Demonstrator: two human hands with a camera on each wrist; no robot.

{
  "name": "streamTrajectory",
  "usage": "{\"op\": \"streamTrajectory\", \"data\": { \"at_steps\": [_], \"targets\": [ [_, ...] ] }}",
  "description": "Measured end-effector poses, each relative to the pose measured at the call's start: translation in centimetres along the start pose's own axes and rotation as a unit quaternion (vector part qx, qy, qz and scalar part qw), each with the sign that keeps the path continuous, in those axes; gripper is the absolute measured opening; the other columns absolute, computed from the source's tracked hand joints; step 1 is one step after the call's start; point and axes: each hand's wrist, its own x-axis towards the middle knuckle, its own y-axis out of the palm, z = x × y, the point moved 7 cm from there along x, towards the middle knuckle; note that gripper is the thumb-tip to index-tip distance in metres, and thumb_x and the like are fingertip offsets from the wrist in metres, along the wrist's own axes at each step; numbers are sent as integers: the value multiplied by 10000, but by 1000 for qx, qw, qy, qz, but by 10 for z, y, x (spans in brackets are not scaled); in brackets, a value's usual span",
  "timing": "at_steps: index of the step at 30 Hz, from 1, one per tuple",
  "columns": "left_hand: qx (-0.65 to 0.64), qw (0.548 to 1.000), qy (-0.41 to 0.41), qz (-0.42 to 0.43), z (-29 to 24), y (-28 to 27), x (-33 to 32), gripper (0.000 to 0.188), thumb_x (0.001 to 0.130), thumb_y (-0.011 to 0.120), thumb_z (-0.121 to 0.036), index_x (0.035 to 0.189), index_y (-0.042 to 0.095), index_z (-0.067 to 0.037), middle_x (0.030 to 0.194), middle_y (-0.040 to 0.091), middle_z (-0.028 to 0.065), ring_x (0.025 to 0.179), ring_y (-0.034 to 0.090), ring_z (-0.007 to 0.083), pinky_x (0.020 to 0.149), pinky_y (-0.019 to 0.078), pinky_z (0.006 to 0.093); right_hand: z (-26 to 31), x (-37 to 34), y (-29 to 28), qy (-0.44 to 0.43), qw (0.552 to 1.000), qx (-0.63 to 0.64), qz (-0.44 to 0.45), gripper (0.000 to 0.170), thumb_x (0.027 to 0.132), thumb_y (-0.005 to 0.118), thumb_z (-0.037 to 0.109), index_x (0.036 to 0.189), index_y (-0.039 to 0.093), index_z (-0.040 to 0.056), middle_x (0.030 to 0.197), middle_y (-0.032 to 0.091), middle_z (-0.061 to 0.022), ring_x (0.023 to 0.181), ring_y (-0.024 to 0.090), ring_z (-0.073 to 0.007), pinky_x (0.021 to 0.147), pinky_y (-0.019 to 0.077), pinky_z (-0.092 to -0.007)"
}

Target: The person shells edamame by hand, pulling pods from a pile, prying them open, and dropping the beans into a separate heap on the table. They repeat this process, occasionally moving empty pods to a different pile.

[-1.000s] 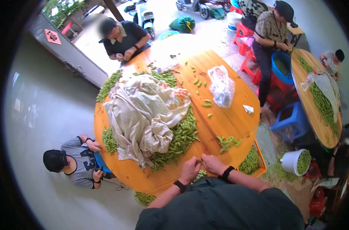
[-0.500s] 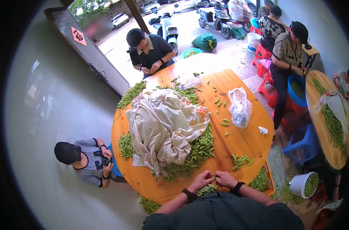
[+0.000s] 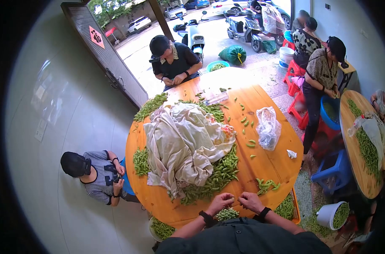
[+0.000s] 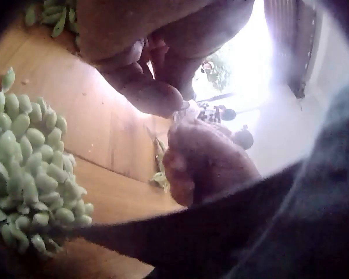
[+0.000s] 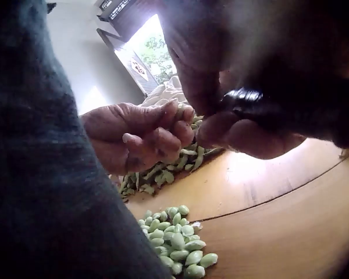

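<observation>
Above the near table edge, my left hand (image 3: 220, 203) and right hand (image 3: 251, 202) face each other with a small gap. The right wrist view shows my left hand (image 5: 142, 136) pinching a small greenish pod (image 5: 181, 110) between thumb and finger. My right hand (image 5: 238, 110) has curled fingers with their tips close together; nothing is plainly visible in them. Below the hands is a heap of shelled green beans (image 3: 227, 213), also in the left wrist view as pale beans (image 4: 32, 168). Several pods (image 3: 266, 186) lie right of my right hand.
A crumpled cloth (image 3: 184, 144) covers much of a pod pile (image 3: 220, 173). A plastic bag (image 3: 268, 129) and white scrap (image 3: 291, 154) lie to the right. An orange crate (image 3: 297, 211) stands beside the table. People sit at the left (image 3: 100, 175) and far side (image 3: 175, 61).
My hands have moved apart from their close position, opening a gap between the fingertips. The head view has shifted, so the table appears lower and farther right.
</observation>
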Motion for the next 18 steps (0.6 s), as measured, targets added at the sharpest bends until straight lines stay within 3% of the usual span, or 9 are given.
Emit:
{"op": "streamTrajectory", "data": {
  "at_steps": [3, 12, 16, 18],
  "targets": [
    [19, 999, 11, 41, 1, 10, 1, 164, 909, 677, -167, 1012, 624, -51, 853, 649, 0, 722, 603, 73, 616, 491, 224, 3, 0, 2, 24, 999, 21, 24, 211, 915, 594, 202, 908, 655, 1, 721, 660, -36, 599, 623, -94, 544, 513, -249],
    [35, 997, 64, 16, -10, 15, -3, 152, 911, 686, -163, 933, 594, -43, 793, 634, 9, 669, 595, 73, 580, 481, 219, -10, 3, 7, 71, 990, 112, 55, 163, 894, 608, 159, 927, 641, 2, 754, 650, -35, 614, 609, -95, 555, 500, -234],
    [41, 998, 48, 13, -4, 14, 1, 160, 913, 685, -165, 933, 596, -33, 794, 640, 21, 677, 609, 82, 598, 502, 220, -6, 3, 6, 78, 986, 136, 56, 134, 881, 597, 131, 909, 630, 4, 745, 629, -28, 615, 586, -95, 566, 489, -233],
    [-24, 999, 10, 42, 5, 14, 6, 155, 915, 680, -154, 953, 596, -29, 799, 647, 28, 680, 625, 95, 624, 534, 232, -5, 1, 6, 82, 986, 134, 59, 136, 876, 596, 125, 925, 629, 2, 759, 630, -32, 625, 583, -97, 582, 492, -239]
  ]
}}
